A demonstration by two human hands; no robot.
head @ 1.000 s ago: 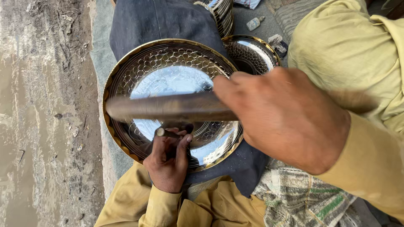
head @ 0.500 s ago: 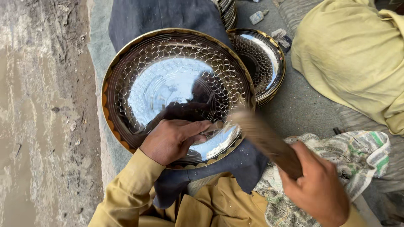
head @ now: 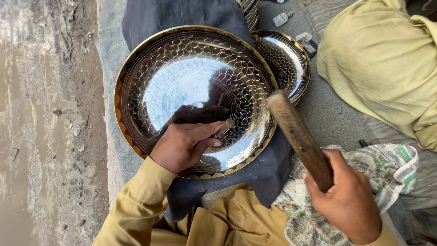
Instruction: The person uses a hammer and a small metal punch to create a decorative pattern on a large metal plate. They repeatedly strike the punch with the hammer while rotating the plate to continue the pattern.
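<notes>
Right hand (head: 348,200) grips wooden mallet (head: 298,136), slanting up-left toward plate (head: 150,86).

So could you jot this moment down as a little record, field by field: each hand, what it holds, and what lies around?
left hand: rests on the big plate, pinching a small punch against it
right hand: grips a wooden mallet, raised off the plate
big plate: shiny metal, scale pattern, gold rim, lies on a dark cloth
second plate: smaller, partly tucked under the big one
nearby: striped rag, yellow garment
</notes>
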